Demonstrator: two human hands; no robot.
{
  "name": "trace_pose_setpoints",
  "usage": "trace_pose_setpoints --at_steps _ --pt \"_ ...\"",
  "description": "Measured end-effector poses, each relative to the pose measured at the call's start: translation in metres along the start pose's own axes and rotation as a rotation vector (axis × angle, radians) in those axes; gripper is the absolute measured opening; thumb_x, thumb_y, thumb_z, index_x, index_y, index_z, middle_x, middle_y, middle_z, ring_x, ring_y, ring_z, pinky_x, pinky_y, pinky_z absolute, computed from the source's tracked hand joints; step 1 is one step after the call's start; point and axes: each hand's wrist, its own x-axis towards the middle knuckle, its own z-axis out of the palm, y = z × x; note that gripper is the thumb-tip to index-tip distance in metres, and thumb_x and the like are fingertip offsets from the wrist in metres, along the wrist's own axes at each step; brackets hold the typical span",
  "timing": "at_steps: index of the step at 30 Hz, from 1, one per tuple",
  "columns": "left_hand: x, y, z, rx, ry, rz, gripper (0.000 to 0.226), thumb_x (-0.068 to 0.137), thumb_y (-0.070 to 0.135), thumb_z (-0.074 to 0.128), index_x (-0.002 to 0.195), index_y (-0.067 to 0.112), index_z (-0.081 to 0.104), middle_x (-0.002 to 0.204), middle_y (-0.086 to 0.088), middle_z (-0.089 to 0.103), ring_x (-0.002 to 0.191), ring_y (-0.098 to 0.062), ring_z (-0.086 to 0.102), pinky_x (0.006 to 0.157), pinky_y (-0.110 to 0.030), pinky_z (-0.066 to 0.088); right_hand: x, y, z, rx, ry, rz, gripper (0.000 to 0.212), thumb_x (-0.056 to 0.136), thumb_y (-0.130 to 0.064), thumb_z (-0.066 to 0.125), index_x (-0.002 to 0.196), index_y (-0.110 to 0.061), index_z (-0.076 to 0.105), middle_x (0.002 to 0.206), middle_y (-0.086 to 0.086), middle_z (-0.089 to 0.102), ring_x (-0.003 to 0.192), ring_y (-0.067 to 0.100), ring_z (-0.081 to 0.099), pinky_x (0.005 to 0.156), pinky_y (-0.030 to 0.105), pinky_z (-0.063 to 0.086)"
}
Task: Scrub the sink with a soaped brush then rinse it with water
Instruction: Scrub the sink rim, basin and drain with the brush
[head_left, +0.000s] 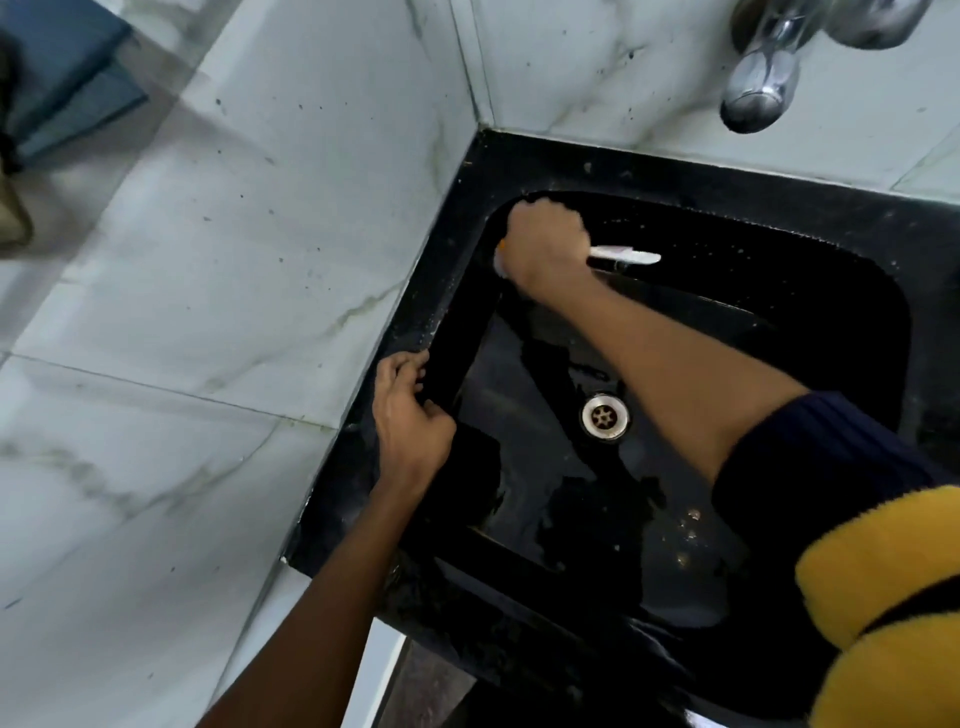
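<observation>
A black square sink fills the right half of the view, with a metal drain at the middle of its wet basin. My right hand is shut on a white brush at the basin's far left corner. The brush handle sticks out to the right of my fist; its head is mostly hidden, pressed against the sink's inner wall. My left hand rests on the sink's left rim with its fingers curled over the edge.
A chrome tap hangs above the sink's far right side, with no water running from it. White marble tiles cover the wall to the left and behind. A yellow and dark sleeve covers my right upper arm.
</observation>
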Motion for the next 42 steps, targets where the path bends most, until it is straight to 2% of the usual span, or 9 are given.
trace_pose_setpoints --at_steps 5,7,10,15,21,23,29,37,42 --pt "0.006 0.006 0.002 0.028 -0.058 0.016 0.052 0.07 0.005 0.057 0.122 0.004 0.063 0.118 0.001 0.048 0.109 -0.022 0.055 0.097 -0.039 0.051 -0.071 -0.039 0.013 -0.173 -0.193 -0.632 0.025 0.091 -0.02 0.049 0.106 -0.013 0.066 0.107 0.009 0.066 0.097 0.03 0.066 0.068 0.035 0.047" --pt "0.008 0.01 0.005 0.038 -0.056 0.013 0.047 0.073 0.01 0.062 0.12 0.007 0.064 0.117 0.0 0.048 0.108 -0.021 0.055 0.095 -0.04 0.051 -0.068 -0.037 0.012 -0.23 -0.195 -0.748 0.025 0.093 -0.02 0.044 0.101 -0.015 0.067 0.105 0.007 0.067 0.095 0.029 0.066 0.066 0.035 0.045" --pt "0.011 0.01 0.008 0.052 -0.046 0.016 0.056 0.069 -0.006 0.055 0.124 0.007 0.063 0.119 -0.003 0.048 0.112 -0.023 0.054 0.099 -0.042 0.049 -0.026 -0.014 0.001 -0.174 -0.111 -0.527 0.026 0.09 -0.015 0.048 0.103 -0.01 0.07 0.106 0.011 0.069 0.097 0.035 0.067 0.074 0.038 0.052" --pt "0.01 0.012 0.007 0.062 -0.065 0.007 0.065 0.068 -0.01 0.054 0.13 0.008 0.059 0.124 -0.001 0.044 0.117 -0.022 0.05 0.106 -0.037 0.046 0.028 0.088 -0.007 0.094 0.101 0.359 0.028 0.092 -0.015 0.049 0.114 -0.008 0.065 0.117 0.016 0.064 0.107 0.035 0.063 0.086 0.04 0.05" --pt "0.005 0.014 0.008 0.067 -0.079 -0.021 0.066 0.072 -0.008 0.057 0.136 0.005 0.054 0.128 -0.003 0.041 0.124 -0.019 0.044 0.096 0.0 0.024 -0.049 0.121 0.044 0.407 0.079 0.891 0.029 0.085 -0.016 0.053 0.107 -0.004 0.066 0.113 0.018 0.066 0.106 0.036 0.063 0.087 0.04 0.051" --pt "0.0 0.015 0.008 0.084 -0.112 -0.027 0.066 0.074 -0.006 0.057 0.138 0.006 0.052 0.131 -0.002 0.04 0.125 -0.019 0.042 0.094 -0.006 0.026 -0.047 0.117 0.044 0.422 0.067 0.887 0.03 0.082 -0.017 0.054 0.105 -0.004 0.067 0.111 0.019 0.067 0.105 0.036 0.064 0.087 0.04 0.051" --pt "-0.015 0.01 0.003 0.114 -0.168 -0.042 0.066 0.077 -0.002 0.061 0.142 0.006 0.048 0.133 -0.003 0.037 0.124 -0.018 0.041 0.092 -0.009 0.026 0.015 0.071 0.003 0.267 0.031 0.341 0.032 0.088 -0.017 0.053 0.117 -0.005 0.059 0.122 0.019 0.058 0.113 0.038 0.056 0.093 0.042 0.046" --pt "-0.012 0.013 0.007 0.129 -0.172 -0.059 0.068 0.077 0.0 0.06 0.143 0.004 0.046 0.133 -0.002 0.037 0.127 -0.02 0.039 0.098 -0.018 0.032 -0.032 0.144 0.031 0.165 0.058 0.67 0.03 0.088 -0.018 0.055 0.113 -0.003 0.062 0.117 0.02 0.062 0.108 0.039 0.061 0.088 0.043 0.05" --pt "-0.014 0.015 0.017 0.143 -0.2 -0.059 0.072 0.075 0.003 0.061 0.145 0.004 0.044 0.134 -0.003 0.037 0.126 -0.022 0.04 0.101 -0.024 0.036 -0.027 0.128 0.021 0.0 0.049 0.312 0.026 0.084 -0.008 0.054 0.106 -0.003 0.065 0.107 0.023 0.064 0.1 0.043 0.062 0.082 0.043 0.05"
